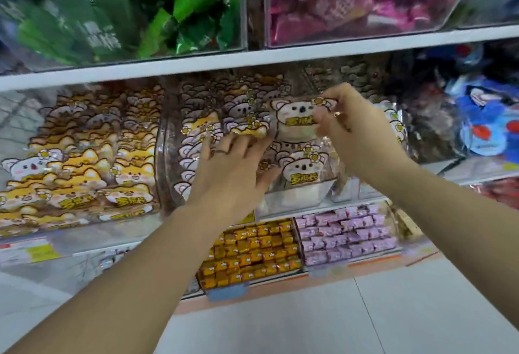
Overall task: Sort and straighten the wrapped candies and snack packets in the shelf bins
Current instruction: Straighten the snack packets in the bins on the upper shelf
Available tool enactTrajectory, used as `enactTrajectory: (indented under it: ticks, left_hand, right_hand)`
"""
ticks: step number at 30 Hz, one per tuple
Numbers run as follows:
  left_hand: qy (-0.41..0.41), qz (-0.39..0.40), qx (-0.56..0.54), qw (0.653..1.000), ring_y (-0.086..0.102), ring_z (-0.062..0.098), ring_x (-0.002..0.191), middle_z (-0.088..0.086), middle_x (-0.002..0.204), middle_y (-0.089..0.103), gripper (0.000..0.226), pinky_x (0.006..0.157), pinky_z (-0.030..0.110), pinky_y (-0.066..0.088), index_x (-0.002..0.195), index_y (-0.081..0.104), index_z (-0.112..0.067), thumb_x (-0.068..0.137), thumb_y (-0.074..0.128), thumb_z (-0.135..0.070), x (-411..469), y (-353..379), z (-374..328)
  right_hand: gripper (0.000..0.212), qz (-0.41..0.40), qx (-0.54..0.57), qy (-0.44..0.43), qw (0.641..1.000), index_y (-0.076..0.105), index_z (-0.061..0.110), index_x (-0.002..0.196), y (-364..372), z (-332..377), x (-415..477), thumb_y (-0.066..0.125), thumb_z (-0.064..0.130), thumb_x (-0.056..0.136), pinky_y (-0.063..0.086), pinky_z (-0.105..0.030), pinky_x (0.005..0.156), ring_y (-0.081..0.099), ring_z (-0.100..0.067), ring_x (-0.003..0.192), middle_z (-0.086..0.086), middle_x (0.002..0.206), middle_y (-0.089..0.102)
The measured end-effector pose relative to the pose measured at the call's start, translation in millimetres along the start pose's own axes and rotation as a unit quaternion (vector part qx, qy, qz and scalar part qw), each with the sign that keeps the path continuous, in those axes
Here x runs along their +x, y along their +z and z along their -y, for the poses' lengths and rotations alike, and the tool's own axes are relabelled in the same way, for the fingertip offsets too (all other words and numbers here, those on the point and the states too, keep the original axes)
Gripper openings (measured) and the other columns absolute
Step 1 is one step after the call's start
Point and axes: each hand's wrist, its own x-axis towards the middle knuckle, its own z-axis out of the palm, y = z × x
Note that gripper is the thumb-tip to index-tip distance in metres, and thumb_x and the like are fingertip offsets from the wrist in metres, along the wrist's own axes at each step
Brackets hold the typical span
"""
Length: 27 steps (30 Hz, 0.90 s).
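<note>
A clear shelf bin (pixel 163 162) at the middle holds several koala-faced snack packets standing in rows. My right hand (pixel 348 126) pinches the top right corner of one koala packet (pixel 295 120) and holds it upright above the others. My left hand (pixel 230 168) lies with spread, straight fingers on the packets just left of it, touching a yellow fox packet (pixel 250 129). Another koala packet (pixel 303 169) stands at the bin's front. The picture is blurred by motion.
A bin to the left holds yellow fox packets (pixel 84 168) and one koala packet. Above are bins of green packets (pixel 179 8) and pink packets (pixel 351 2). Below lie yellow candies (pixel 252 249) and lilac candies (pixel 348 233). Blue packets (pixel 483 120) sit at the right.
</note>
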Motion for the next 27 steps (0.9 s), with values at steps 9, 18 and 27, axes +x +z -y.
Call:
enactTrajectory:
  ticks: [9,18,27]
  left_hand:
    - [0.012,-0.074,0.006,0.997,0.055,0.025,0.108,-0.002,0.122,0.06,0.055,0.094,0.045,0.036,0.121,0.057,-0.02,0.09,0.026,-0.054,-17.3,5.7,13.3]
    - [0.01,-0.051,-0.026,0.998,0.05,0.024,0.116,-0.004,0.133,0.053,0.061,0.099,0.046,0.035,0.13,0.048,-0.024,0.089,0.021,-0.06,-17.7,4.6,17.4]
    - [0.073,0.01,-0.031,0.997,0.0,0.014,0.146,-0.011,0.158,0.004,0.069,0.115,0.056,-0.007,0.149,0.01,-0.033,0.089,0.013,-0.068,1.3,-7.3,-10.5]
  right_hand:
    - [0.025,0.085,-0.091,-0.039,0.991,0.038,0.017,0.122,15.2,6.4,13.8,0.045,0.024,0.098,0.047,-0.036,0.064,0.057,-0.023,0.069,-0.004,0.08,0.061]
    - [0.032,0.125,-0.442,-0.12,0.88,0.055,0.029,0.123,38.3,-15.8,-0.4,0.048,0.02,0.093,0.004,-0.051,0.112,0.031,-0.025,0.128,-0.001,0.124,0.056]
    - [0.035,0.041,-0.196,-0.091,0.976,0.062,0.01,0.121,18.9,-34.5,-10.3,0.052,0.031,0.094,0.027,-0.038,0.108,0.033,-0.028,0.132,-0.007,0.143,0.042]
